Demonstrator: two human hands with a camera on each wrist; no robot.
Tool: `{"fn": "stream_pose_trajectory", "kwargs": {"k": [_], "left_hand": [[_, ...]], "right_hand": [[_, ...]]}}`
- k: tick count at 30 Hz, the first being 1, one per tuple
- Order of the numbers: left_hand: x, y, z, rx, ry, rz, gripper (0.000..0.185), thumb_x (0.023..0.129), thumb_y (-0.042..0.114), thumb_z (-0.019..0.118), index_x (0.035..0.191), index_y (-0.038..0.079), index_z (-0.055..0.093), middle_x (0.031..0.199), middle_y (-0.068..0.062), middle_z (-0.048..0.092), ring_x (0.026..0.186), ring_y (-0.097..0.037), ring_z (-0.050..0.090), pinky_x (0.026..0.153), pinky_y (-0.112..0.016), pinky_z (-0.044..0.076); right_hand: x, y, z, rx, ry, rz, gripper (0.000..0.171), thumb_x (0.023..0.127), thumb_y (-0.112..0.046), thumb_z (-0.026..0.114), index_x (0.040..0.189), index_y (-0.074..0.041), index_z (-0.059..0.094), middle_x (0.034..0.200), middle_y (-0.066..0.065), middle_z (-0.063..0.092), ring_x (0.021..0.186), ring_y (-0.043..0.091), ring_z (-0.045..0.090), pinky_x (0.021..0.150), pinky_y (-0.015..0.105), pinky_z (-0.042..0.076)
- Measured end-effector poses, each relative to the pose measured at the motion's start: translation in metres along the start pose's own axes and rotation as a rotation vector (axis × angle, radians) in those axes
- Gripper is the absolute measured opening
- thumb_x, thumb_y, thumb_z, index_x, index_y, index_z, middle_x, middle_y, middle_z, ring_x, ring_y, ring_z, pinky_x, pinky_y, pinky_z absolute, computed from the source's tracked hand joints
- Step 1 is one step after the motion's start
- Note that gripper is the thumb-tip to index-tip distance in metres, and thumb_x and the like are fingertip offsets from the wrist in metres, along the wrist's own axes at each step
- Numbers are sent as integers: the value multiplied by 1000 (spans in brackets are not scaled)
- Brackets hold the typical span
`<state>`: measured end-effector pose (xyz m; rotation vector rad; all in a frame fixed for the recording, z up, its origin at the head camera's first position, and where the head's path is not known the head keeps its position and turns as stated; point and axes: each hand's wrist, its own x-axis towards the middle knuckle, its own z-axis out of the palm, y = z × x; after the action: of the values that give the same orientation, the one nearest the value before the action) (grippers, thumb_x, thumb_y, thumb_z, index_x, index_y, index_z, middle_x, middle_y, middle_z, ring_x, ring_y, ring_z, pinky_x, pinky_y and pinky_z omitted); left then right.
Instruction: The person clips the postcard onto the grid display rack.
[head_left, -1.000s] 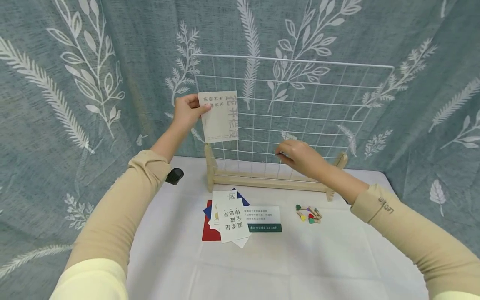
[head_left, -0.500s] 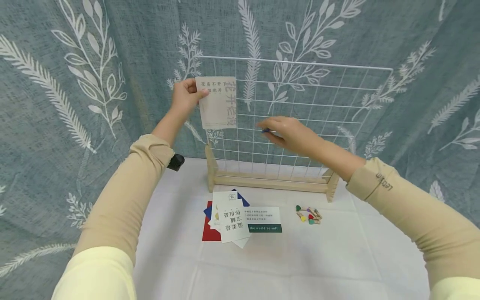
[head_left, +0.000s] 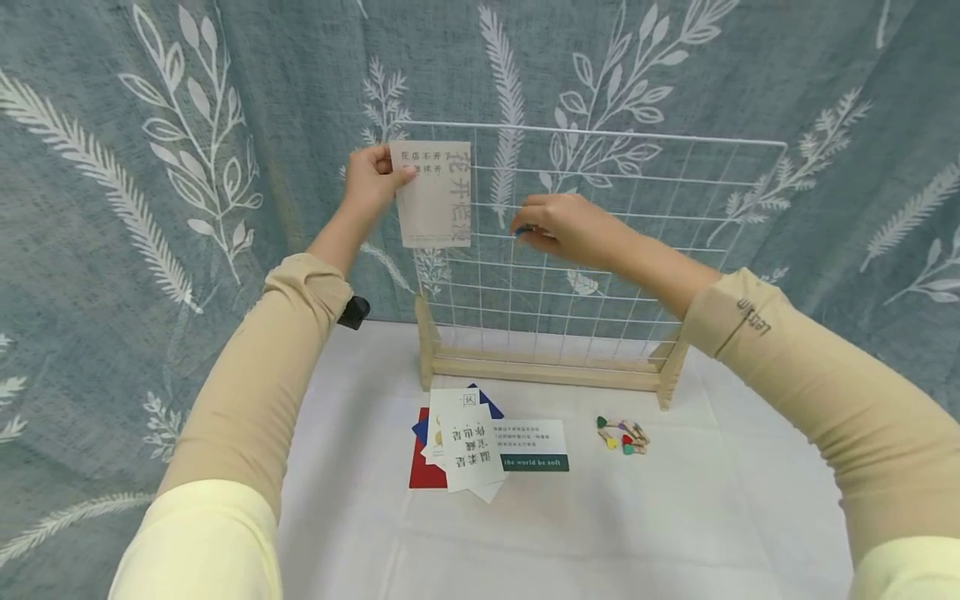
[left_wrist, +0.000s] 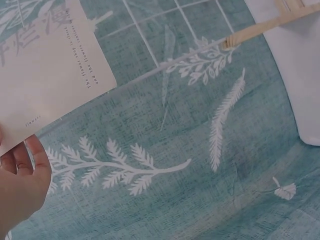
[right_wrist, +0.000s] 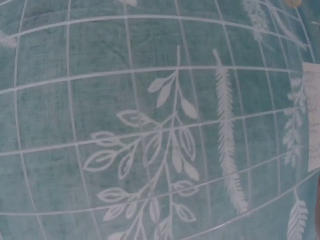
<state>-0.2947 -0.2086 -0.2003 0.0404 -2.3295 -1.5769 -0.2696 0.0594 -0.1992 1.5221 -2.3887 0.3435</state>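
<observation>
Against a leaf-print curtain, the left hand (head_left: 372, 179) pinches a card (head_left: 433, 193) to the wire grid's (head_left: 637, 208) top corner; the right hand (head_left: 564, 229) pinches a small blue clip (head_left: 522, 231) alongside. Clipping card and wire together should hold best.

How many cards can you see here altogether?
At least 6: one card held by the left hand against the wire grid, and about five in the overlapping pile on the table; more may lie hidden underneath.
</observation>
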Motion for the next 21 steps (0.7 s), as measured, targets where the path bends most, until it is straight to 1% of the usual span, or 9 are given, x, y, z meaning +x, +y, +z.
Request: {"fn": "stream_pose_trajectory", "kwargs": {"k": [3, 7, 10, 12, 13, 15, 17, 20, 21], "left_hand": [[3, 3, 2, -3, -6, -17, 33, 91, 9, 60, 123, 1, 58, 89, 5, 62, 79, -3, 55, 74, -22, 42], [7, 5, 3, 8, -10, -17, 34, 91, 10, 61, 123, 3, 59, 91, 4, 63, 82, -4, 56, 78, -24, 45], [9, 7, 3, 19, 4, -17, 33, 90, 10, 61, 123, 3, 59, 93, 2, 64, 83, -5, 57, 82, -26, 47], [9, 8, 3, 29, 10, -24, 33, 91, 10, 60, 123, 3, 59, 99, -3, 66, 85, -6, 57, 84, -27, 48], [10, 8, 4, 37, 15, -25, 34, 91, 10, 60, 124, 3, 59, 104, -6, 67, 86, -7, 58, 85, -27, 48], [10, 9, 5, 50, 19, -42, 34, 91, 11, 60, 124, 5, 59, 113, -10, 67, 90, -9, 59, 86, -26, 48], [11, 10, 6, 59, 20, -50, 35, 91, 12, 60, 125, 5, 59, 121, -13, 64, 94, -11, 60, 86, -26, 49], [11, 10, 7, 48, 22, -58, 34, 91, 12, 60, 125, 5, 58, 121, -12, 64, 94, -11, 60, 86, -25, 48], [10, 10, 7, 39, 26, -56, 34, 91, 11, 60, 124, 5, 59, 120, -12, 64, 93, -11, 60, 85, -25, 48]], "right_hand": [[5, 5, -5, 14, 20, 70, 11, 89, 0, 61, 98, 5, 66, 95, 18, 68, 79, 25, 66, 70, 33, 55], [18, 10, -9, 61, 83, 174, 8, 88, 3, 59, 92, 5, 65, 91, 18, 69, 80, 27, 65, 73, 34, 54], [29, 13, -11, 116, 144, 263, 7, 88, 3, 58, 92, 6, 63, 93, 19, 69, 84, 27, 66, 77, 33, 55], [35, 16, -12, 140, 177, 319, 8, 89, 1, 58, 94, 6, 63, 96, 19, 69, 87, 27, 66, 81, 32, 54], [38, 17, -12, 152, 192, 349, 9, 90, 0, 58, 95, 6, 62, 98, 19, 69, 89, 27, 66, 83, 33, 54], [42, 17, -12, 171, 220, 398, 11, 91, -2, 58, 98, 6, 62, 101, 19, 68, 92, 28, 66, 98, 37, 47], [45, 18, -12, 189, 253, 425, 13, 91, -3, 58, 100, 6, 61, 102, 19, 67, 93, 28, 65, 100, 37, 46], [50, 18, -11, 216, 314, 455, 18, 91, -4, 59, 107, 6, 60, 106, 20, 67, 97, 28, 65, 100, 35, 46], [53, 19, -9, 224, 336, 460, 21, 91, -4, 59, 109, 6, 60, 107, 20, 66, 98, 28, 65, 94, 32, 50]]}}
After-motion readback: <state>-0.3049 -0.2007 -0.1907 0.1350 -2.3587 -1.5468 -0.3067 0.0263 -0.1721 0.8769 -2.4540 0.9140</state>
